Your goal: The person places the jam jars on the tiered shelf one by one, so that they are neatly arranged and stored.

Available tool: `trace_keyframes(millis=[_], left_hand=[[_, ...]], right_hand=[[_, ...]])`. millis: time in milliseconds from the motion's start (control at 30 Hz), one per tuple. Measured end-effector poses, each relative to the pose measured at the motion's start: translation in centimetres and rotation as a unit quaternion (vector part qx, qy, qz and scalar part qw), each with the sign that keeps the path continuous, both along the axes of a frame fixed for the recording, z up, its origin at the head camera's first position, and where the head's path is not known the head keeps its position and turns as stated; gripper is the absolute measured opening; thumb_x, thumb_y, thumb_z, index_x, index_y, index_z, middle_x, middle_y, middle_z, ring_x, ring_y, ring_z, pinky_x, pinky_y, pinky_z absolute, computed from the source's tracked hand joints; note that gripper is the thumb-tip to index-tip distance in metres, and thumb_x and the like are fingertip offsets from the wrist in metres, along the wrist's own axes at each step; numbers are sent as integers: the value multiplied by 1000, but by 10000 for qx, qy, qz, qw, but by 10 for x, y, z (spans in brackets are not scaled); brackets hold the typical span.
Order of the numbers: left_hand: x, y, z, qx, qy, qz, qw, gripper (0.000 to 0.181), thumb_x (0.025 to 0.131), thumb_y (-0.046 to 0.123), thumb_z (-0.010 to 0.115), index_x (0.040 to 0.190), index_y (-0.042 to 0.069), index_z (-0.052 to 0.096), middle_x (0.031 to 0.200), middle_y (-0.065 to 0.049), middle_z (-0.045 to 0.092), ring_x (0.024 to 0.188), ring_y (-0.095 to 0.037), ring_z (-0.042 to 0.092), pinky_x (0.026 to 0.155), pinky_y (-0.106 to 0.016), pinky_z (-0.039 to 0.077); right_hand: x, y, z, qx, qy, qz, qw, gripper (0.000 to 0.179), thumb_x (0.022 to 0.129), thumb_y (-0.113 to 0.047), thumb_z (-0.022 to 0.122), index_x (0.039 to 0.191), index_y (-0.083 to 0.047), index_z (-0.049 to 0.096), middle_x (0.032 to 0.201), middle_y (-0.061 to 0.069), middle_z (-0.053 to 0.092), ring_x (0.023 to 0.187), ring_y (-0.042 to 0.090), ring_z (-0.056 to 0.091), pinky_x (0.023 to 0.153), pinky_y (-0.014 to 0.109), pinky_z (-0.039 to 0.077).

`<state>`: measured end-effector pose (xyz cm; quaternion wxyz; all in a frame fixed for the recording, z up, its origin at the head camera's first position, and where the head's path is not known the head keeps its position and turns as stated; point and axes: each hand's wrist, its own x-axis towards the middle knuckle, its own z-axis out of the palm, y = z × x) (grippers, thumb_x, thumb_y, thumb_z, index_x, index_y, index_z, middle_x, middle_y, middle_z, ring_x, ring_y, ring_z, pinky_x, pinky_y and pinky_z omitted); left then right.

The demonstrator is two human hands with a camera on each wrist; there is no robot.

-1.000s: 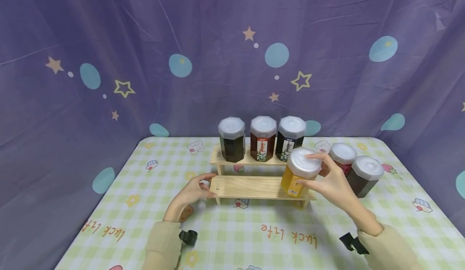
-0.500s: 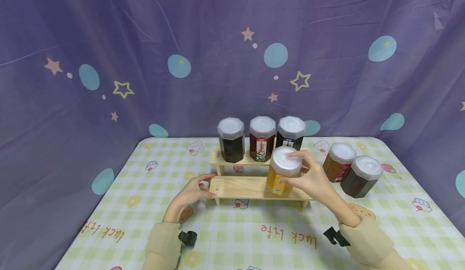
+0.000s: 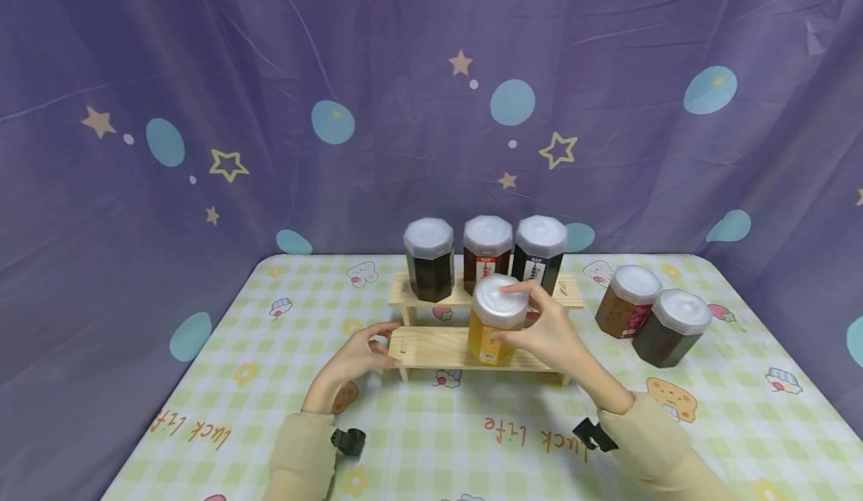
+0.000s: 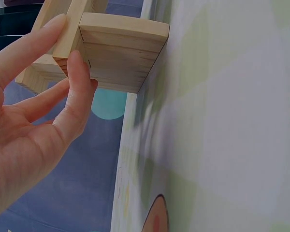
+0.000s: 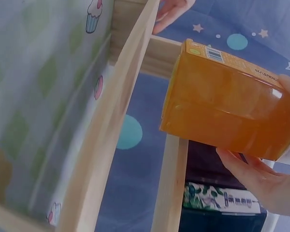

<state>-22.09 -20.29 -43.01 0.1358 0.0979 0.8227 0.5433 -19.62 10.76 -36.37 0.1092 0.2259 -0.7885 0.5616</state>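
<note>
My right hand (image 3: pixel 549 338) grips an eight-sided jar (image 3: pixel 487 334) with amber contents and a white lid, fingers near the lid and thumb on the near side. In the right wrist view the amber jar (image 5: pixel 227 104) hangs above the lower board, a gap showing under its base. The two-tier wooden rack (image 3: pixel 431 347) stands on the table. At its left end my left hand (image 3: pixel 357 355) pinches the lower board. The left wrist view shows thumb and fingertips on either side of that board's end (image 4: pixel 70 36).
Three dark jars (image 3: pixel 431 261) with white lids line the upper tier. To the rack's right, a brown jar with a red label (image 3: pixel 622 310) and a dark jar (image 3: pixel 666 336) stand close together on the checked tablecloth (image 3: pixel 270 381). A purple curtain (image 3: pixel 404 171) hangs behind.
My right hand has carried the amber jar leftward, from the lower tier's right end to about its middle. The left hand stays at the rack's left end.
</note>
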Motion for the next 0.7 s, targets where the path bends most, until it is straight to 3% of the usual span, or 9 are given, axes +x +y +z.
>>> trace_keyframes(millis=[267,500,700], left_hand=[[-1,-1,-1,27,38,-77,10000,68,71,5,72,130,-3,39,113,-20,43,68,-15,51,59,-34,45],[-1,0,-2,96,21,-57,9999,68,70,5,73,130,-1,41,113,-18,43,68,-16,51,59,-33,44],[-2,-1,-3,9,80,-34,10000,68,69,5,73,129,0,42,113,-18,44,69,-16,52,59,-33,45]], right_hand=[[-4,-16,-3,-74,-138,145,9998,57,59,-5,81,108,-6,50,114,15,51,102,29,52,81,36,47],[2,-31,8,-92,-212,302,9993,55,60,5,77,107,0,50,114,20,49,104,33,49,82,40,45],[-9,-40,-3,-65,-9,338,9994,56,57,3,79,106,-4,53,114,16,50,102,30,50,80,36,47]])
